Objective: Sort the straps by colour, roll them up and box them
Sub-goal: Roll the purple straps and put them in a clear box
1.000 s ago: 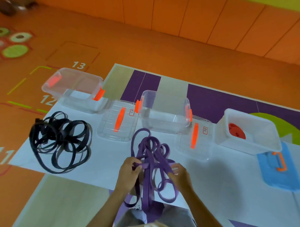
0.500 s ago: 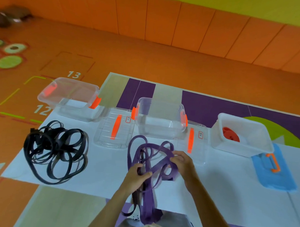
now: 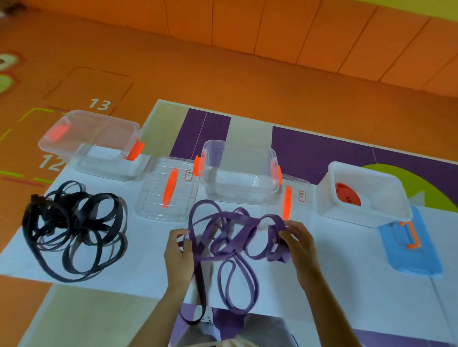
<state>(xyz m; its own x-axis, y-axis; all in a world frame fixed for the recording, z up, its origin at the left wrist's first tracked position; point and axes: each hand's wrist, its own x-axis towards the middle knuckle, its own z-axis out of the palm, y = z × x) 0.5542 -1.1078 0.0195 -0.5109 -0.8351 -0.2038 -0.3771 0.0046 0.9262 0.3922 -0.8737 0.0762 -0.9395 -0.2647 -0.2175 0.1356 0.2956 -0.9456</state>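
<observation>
At the far left of the white sheet (image 3: 147,264), a loose black strap tangle (image 3: 74,230) lies before a clear box (image 3: 94,142). Next come a clear lid (image 3: 167,192) and the left hand (image 3: 179,254), fingers curled round a strand of the purple strap (image 3: 236,241). Its loops sprawl before a second clear box (image 3: 239,173). The right hand (image 3: 300,251) pinches its other end. A white box (image 3: 361,217) holds a red roll (image 3: 348,194), with a blue lid (image 3: 412,257) beside it.
</observation>
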